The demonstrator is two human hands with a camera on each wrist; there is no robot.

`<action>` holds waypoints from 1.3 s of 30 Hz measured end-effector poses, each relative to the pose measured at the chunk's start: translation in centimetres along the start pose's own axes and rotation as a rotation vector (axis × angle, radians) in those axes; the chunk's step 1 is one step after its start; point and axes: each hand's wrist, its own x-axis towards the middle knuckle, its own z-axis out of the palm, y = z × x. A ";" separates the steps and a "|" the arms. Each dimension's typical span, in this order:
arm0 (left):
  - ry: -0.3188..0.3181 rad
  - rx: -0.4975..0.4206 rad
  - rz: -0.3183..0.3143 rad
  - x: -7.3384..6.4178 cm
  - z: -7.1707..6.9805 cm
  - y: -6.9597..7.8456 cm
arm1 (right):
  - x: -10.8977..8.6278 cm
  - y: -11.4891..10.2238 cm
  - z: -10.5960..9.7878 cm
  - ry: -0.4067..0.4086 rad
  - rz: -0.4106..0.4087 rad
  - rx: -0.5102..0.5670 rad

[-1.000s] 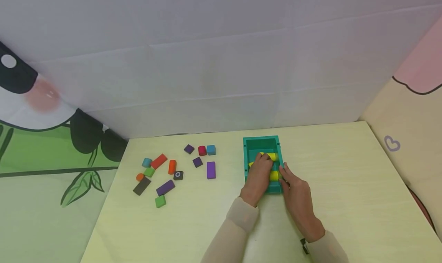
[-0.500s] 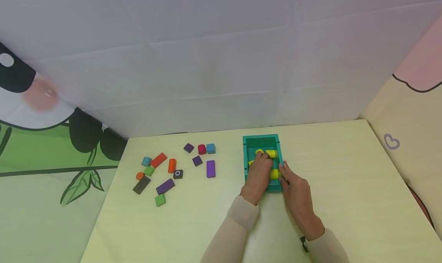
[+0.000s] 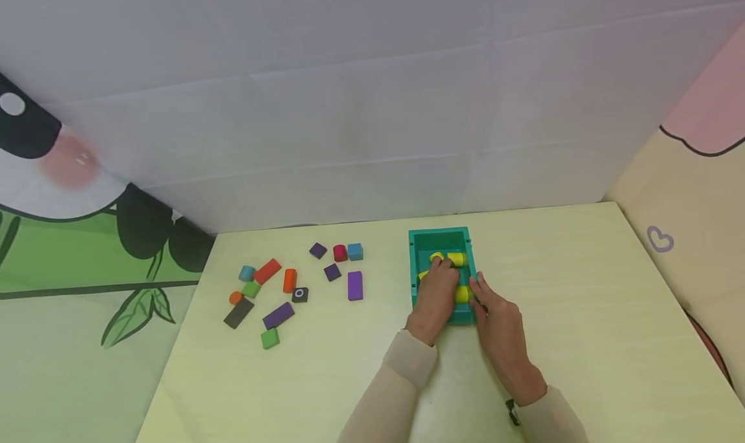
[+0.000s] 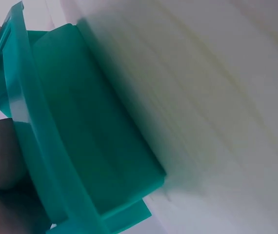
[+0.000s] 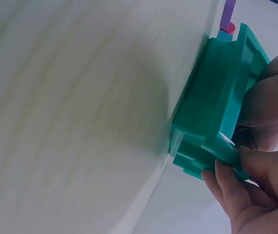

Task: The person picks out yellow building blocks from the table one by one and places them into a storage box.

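Observation:
A teal plastic bin [image 3: 440, 239] stands on the table with several yellow blocks in it, some of them cylinders. One yellow cylinder [image 3: 456, 259] lies near its right wall, another yellow block [image 3: 462, 294] closer to the front. My left hand [image 3: 433, 301] reaches down inside among the yellow blocks; its fingertips are hidden, so I cannot see what they hold. My right hand [image 3: 503, 333] is at the bin's front right side. In the right wrist view, that hand's thumb and fingers [image 5: 231, 190] pinch the bin's rim. The left wrist view shows mostly the bin's outer wall [image 4: 90, 131].
Several loose blocks lie on the left half of the pale table [image 3: 582, 288], among them a purple block [image 3: 355, 286], a blue cube [image 3: 355, 251], a red block [image 3: 268, 271] and a green cube [image 3: 270, 338]. A white wall covering [image 3: 361, 126] rises behind.
My left fingers have shifted slightly, showing more of a yellow block just beyond them. The right hand keeps its place on the bin, and the loose blocks lie as before.

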 end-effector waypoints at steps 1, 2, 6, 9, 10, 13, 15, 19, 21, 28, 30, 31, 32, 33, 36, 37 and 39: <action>-0.001 -0.002 -0.003 0.0 0.0 0.0 | 0.0 0.0 0.0 -0.002 0.002 0.000; -0.001 -0.001 -0.004 0.0 -0.1 0.0 | 0.0 -0.1 0.0 -0.005 0.004 0.000; -0.007 0.006 -0.007 -0.1 -0.2 0.1 | -0.1 -0.1 -0.1 -0.008 0.008 -0.002; -0.015 0.008 -0.010 -0.2 -0.2 0.1 | -0.1 -0.1 0.0 -0.005 0.006 0.001; -0.019 0.008 -0.011 -0.3 -0.3 0.2 | -0.1 -0.1 0.0 -0.004 0.005 0.001; -0.023 0.020 -0.010 -0.4 -0.4 0.2 | -0.1 -0.1 0.0 -0.006 0.004 0.002; -0.020 0.034 -0.004 -0.5 -0.5 0.3 | -0.2 -0.2 0.0 -0.009 0.008 0.002; 0.002 0.060 0.009 -0.7 -0.9 0.4 | -0.2 -0.3 -0.1 -0.013 0.013 0.010; 0.018 0.059 0.015 -0.9 -1.3 0.4 | -0.2 -0.3 -0.1 -0.011 0.012 0.009; 0.071 0.018 0.034 -1.8 -2.7 0.4 | -0.1 -0.3 -0.1 0.005 0.002 0.010; 0.092 0.009 0.039 -2.1 -3.1 0.4 | -0.1 -0.3 -0.1 0.009 -0.003 0.010; 0.103 0.005 0.041 -2.2 -3.3 0.4 | -0.1 -0.3 -0.1 0.010 -0.006 0.008; 0.112 -0.001 0.042 -2.4 -3.5 0.3 | -0.1 -0.3 -0.1 0.012 -0.009 0.008; 0.120 -0.009 0.042 -2.5 -3.7 0.3 | -0.1 -0.3 -0.1 0.014 -0.012 0.005; 0.144 -0.038 0.043 -3.0 -4.2 0.1 | -0.1 -0.2 -0.1 0.020 -0.021 0.001; 0.156 -0.047 0.044 -3.2 -4.3 0.0 | -0.1 -0.2 -0.1 0.021 -0.022 0.001; 0.183 -0.055 0.046 -3.5 -4.6 -0.1 | -0.1 -0.2 -0.1 0.018 -0.020 0.002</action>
